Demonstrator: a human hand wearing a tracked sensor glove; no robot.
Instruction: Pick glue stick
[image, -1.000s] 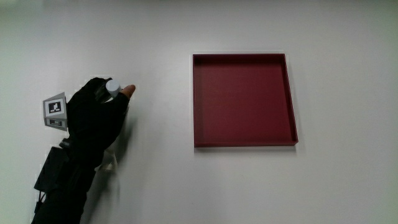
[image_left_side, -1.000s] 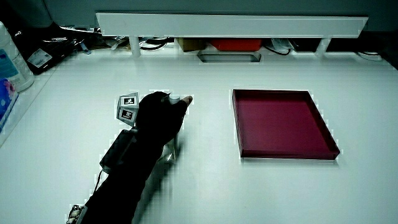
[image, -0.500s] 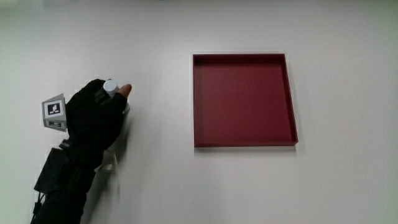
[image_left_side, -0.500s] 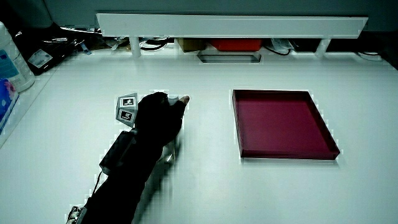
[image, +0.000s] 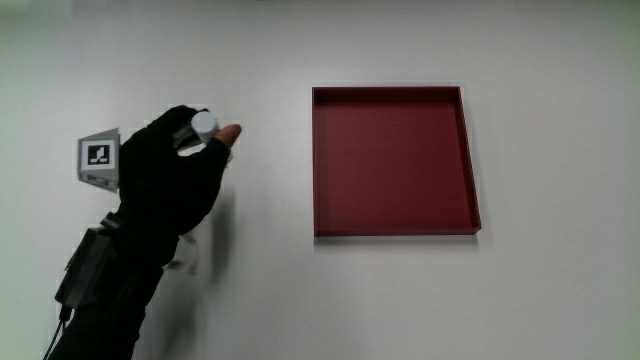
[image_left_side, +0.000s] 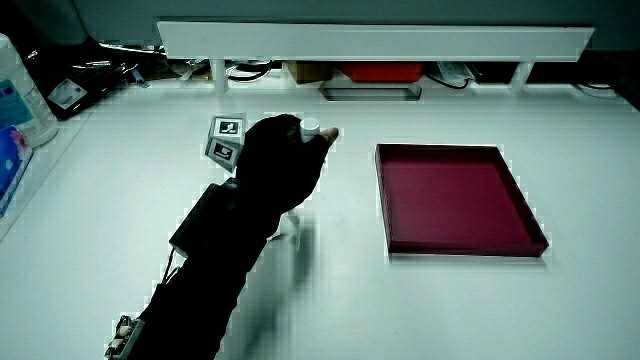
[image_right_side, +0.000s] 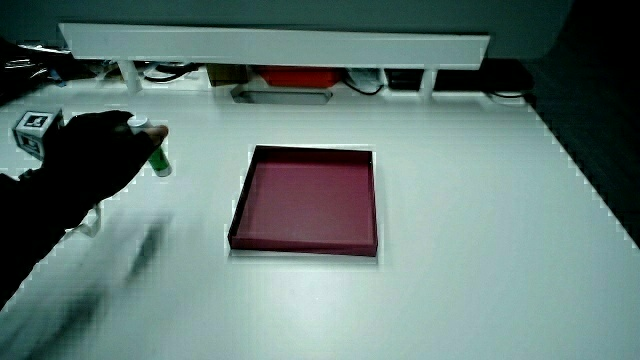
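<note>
We are seeing the hand (image: 165, 180) gripping the glue stick (image: 203, 125), apparently lifted above the table (image: 560, 300), beside the red tray (image: 395, 160), well apart from it

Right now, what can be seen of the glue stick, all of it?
The glue stick is mostly hidden inside the hand. From above only its round pale cap shows, poking out between the curled fingers. In a side view its lower body looks green below a white cap, held roughly upright and tilted slightly. It sits beside the red tray, apart from it. Whether it has left the table cannot be told.
</note>
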